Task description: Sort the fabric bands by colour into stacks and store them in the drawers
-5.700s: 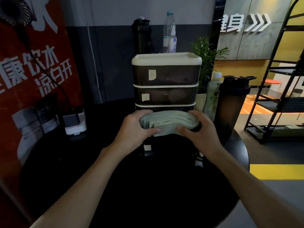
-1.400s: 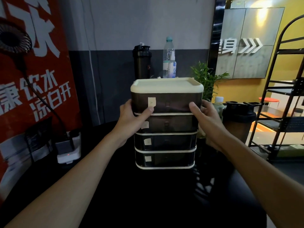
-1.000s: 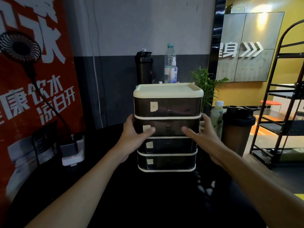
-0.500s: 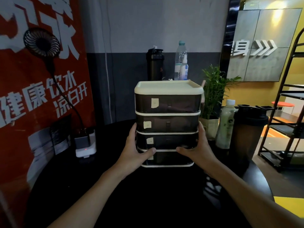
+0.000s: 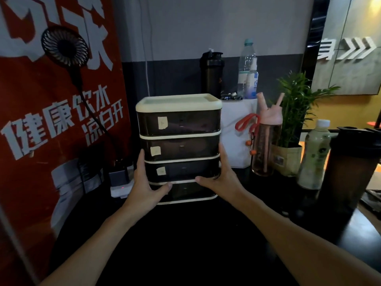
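1. Dark surface (image 5: pixel 185 244); red poster (image 5: pixel 51 124) at left, plant (image 5: pixel 296 108) at right.
2. Drawers (image 5: pixel 179 145): four tiers, all closed, upright at the back of the surface. The green bands held earlier are now out of sight, presumably stored inside.
3. Left hand (image 5: pixel 144 190) and right hand (image 5: pixel 222 182): moved down from the upper tiers and now clasp the lower sides. Fingers (image 5: pixel 141 162) lie straight along the walls, and thumbs (image 5: pixel 165 185) spread across the front.
4. Storing looks complete.

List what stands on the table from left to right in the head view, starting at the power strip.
Power strip → drawer unit → pink bottle → potted plant → pale green bottle → dark shaker.
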Demonstrator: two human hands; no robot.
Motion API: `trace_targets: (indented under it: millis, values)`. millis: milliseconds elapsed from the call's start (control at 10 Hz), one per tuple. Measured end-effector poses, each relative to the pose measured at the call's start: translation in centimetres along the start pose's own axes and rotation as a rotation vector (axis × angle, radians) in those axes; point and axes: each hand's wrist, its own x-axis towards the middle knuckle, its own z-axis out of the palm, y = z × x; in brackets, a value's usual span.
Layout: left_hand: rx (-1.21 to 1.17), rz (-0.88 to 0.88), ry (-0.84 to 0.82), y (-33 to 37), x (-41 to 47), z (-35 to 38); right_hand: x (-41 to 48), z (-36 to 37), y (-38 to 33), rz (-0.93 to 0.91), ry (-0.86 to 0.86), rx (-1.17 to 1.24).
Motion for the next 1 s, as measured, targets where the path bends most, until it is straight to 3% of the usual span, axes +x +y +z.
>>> trace_targets:
  millis: [400, 600, 800, 1000]
  values:
    - [0.114, 0.007, 0.051, -3.3, 5.6, 0.1, 5.8, 1.8, 2.4, -0.050, -0.012, -0.009]
    - [0.178, -0.088, 0.090, -3.7, 8.4, 0.2, 8.4, 2.6, 3.1, -0.064, -0.032, 0.001]
    - [0.129, -0.179, 0.109, -2.6, 8.3, 0.1, 8.0, 1.7, 1.6, -0.016, -0.047, -0.105]
    - [0.058, -0.231, 0.050, 4.0, 3.8, -2.1, 3.6, -1.6, -4.4, 0.091, 0.102, -0.174]
